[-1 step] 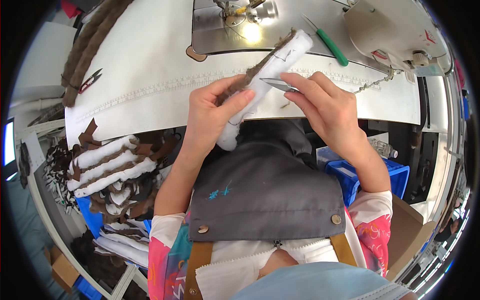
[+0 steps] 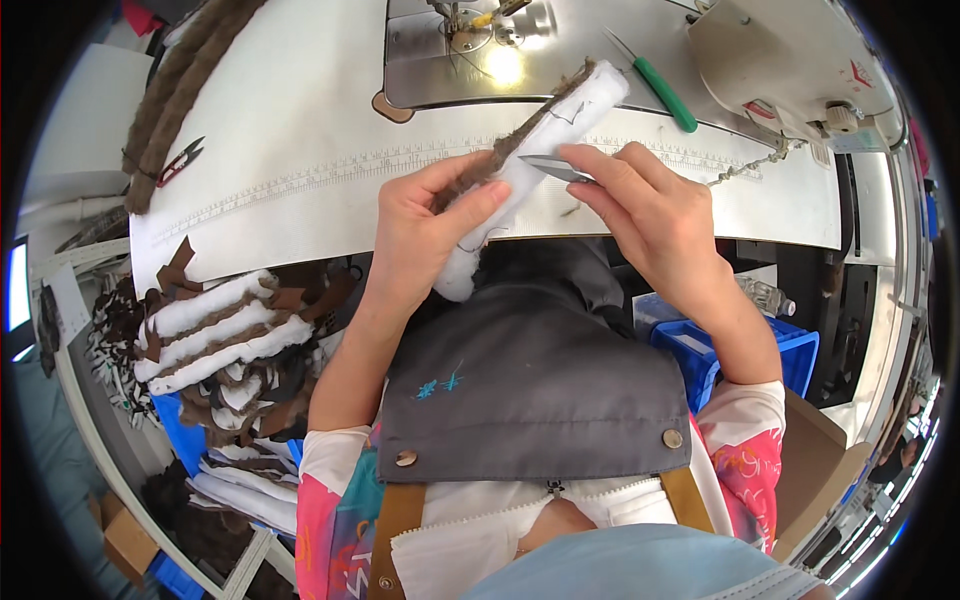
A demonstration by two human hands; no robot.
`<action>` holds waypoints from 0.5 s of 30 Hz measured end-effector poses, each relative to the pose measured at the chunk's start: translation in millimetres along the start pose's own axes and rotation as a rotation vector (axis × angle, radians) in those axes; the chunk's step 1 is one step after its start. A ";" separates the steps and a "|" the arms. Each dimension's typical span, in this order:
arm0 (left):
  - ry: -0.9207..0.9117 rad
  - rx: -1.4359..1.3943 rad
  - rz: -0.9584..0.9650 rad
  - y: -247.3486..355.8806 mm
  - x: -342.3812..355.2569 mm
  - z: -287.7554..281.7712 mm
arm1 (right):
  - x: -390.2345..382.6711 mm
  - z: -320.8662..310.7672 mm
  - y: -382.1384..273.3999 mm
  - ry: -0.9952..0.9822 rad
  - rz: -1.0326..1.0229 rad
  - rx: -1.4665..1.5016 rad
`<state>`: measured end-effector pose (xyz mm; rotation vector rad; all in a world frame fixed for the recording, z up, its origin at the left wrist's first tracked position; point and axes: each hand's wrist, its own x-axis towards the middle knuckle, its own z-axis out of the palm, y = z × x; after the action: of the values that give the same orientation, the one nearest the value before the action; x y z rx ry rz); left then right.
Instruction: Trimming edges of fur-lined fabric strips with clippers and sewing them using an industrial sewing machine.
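Note:
My left hand point(image 2: 428, 215) grips a long strip of brown fur backed with white padding point(image 2: 568, 118), the thumb pressed on the white side. It slants from above my lap up toward the machine bed, and loose dark threads show on the padding. My right hand point(image 2: 648, 212) is closed on a small pair of thread snips point(image 2: 553, 168), pinched between thumb and fingertips. The pointed metal blades lie close over the middle of the strip; I cannot tell whether they touch it. The palm hides the handles.
A sewing machine point(image 2: 470, 45) stands at the table's far side, a green-handled awl point(image 2: 664, 93) on its bed. Red-handled snips point(image 2: 181, 162) and fur strips point(image 2: 178, 100) lie left. Padded strips point(image 2: 225, 335) are heaped lower left; a blue crate point(image 2: 795, 350) sits at right.

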<state>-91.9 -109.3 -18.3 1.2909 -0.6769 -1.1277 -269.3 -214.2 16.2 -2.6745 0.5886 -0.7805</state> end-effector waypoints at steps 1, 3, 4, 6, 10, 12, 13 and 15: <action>-0.008 0.008 0.010 0.5 -0.8 0.2 | 0.4 0.9 -0.2 -0.009 -0.017 -0.001; -0.016 0.016 0.018 1.5 -1.7 0.1 | 0.7 2.0 -0.4 -0.020 -0.017 -0.015; -0.019 0.003 0.005 1.6 -2.1 -0.1 | 0.4 2.2 -0.6 -0.029 -0.020 -0.031; -0.023 -0.012 -0.010 1.3 -2.8 -0.4 | 0.0 1.8 -1.1 -0.033 -0.019 -0.043; -0.020 0.087 0.036 1.9 -5.8 -0.8 | 1.4 -1.8 -8.3 -0.055 -0.017 -0.110; -0.015 0.160 0.064 4.2 -7.9 0.8 | 2.4 -1.3 -10.7 -0.043 -0.045 -0.149; -0.023 0.223 0.162 7.0 -8.3 2.3 | 2.5 -1.0 -11.7 -0.028 -0.075 -0.187; -0.033 0.286 0.258 10.2 -10.1 3.7 | 1.1 -0.1 -13.2 -0.069 -0.097 -0.215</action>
<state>-96.1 -102.5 -5.8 1.3786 -1.0268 -0.8643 -264.5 -203.2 21.8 -2.9332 0.5584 -0.6810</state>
